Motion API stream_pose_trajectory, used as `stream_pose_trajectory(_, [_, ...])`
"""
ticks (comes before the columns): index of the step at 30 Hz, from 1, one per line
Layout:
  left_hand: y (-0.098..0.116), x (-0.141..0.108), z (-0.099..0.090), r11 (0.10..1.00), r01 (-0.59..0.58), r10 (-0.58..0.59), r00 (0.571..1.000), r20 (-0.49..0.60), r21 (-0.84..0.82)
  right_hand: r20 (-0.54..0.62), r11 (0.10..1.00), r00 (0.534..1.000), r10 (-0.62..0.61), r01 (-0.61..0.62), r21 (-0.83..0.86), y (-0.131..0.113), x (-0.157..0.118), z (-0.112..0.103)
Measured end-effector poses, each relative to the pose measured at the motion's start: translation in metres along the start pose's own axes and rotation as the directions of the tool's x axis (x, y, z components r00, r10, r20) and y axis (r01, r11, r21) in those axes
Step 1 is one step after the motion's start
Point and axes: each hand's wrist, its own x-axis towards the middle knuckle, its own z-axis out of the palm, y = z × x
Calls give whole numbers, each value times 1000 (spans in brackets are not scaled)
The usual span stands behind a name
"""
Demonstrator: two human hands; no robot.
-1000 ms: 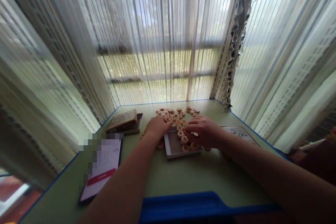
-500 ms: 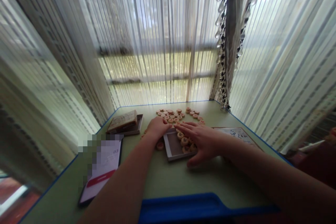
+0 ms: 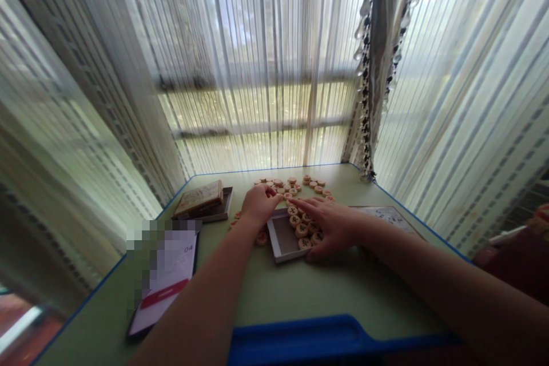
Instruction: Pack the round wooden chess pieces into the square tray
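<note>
A shallow open box [image 3: 281,233] sits on the table, its right part filled with rows of round wooden Chinese chess pieces [image 3: 301,230] marked in dark characters. My left hand [image 3: 258,206] is beyond the box's far left corner, thumb and fingers pinched at a Chinese chess piece [image 3: 279,197]. Fingers stretched out, my right hand [image 3: 334,224] lies over the box's right side and hides part of the rows. Past both hands a loose cluster of pieces [image 3: 281,184] is spread out, several with red characters.
A phone [image 3: 167,283] with a lit screen lies at the left. Behind it a second box [image 3: 229,203] has a worn flat block [image 3: 199,199] resting on it. At the right is a printed sheet or lid [image 3: 388,217]. A blue tray-like edge [image 3: 300,337] runs along the front.
My left hand has shifted slightly away from me, toward the loose cluster. My right thumb has come in against the box's near right side, and more of the rows show.
</note>
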Motion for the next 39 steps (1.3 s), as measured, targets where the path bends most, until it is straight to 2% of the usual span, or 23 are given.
stream_pose_trajectory(6, [5,-1,-1,1000,10,-10,1000,-25,11,-18,999,999,42,-43,-11,5,3,3])
stream_pose_trajectory(13, [8,-3,-3,999,-54,54,993,-108,4,-64,995,994,89,-91,-31,9,7,6])
stream_pose_trajectory(21, [14,-7,-3,984,-126,118,991,-69,-124,-96,994,991,90,-95,-47,12,8,9])
stream_pose_trajectory(25, [16,-8,-1,968,-162,150,986,-75,-193,-142,992,984,108,-117,-52,15,8,13])
stream_pose_trajectory(28, [17,-8,0,953,-165,151,986,-72,-256,-187,995,980,71,-83,-60,13,8,12])
stream_pose_trajectory(32, [19,-7,1,870,-141,166,986,12,-473,-339,997,940,-19,-6,-74,7,10,6])
stream_pose_trajectory(35, [22,-9,2,769,-50,164,979,122,-637,-454,994,890,-50,2,-106,5,13,3])
stream_pose_trajectory(39, [26,-11,1,706,41,164,962,219,-707,-487,986,867,-107,29,-166,5,14,2])
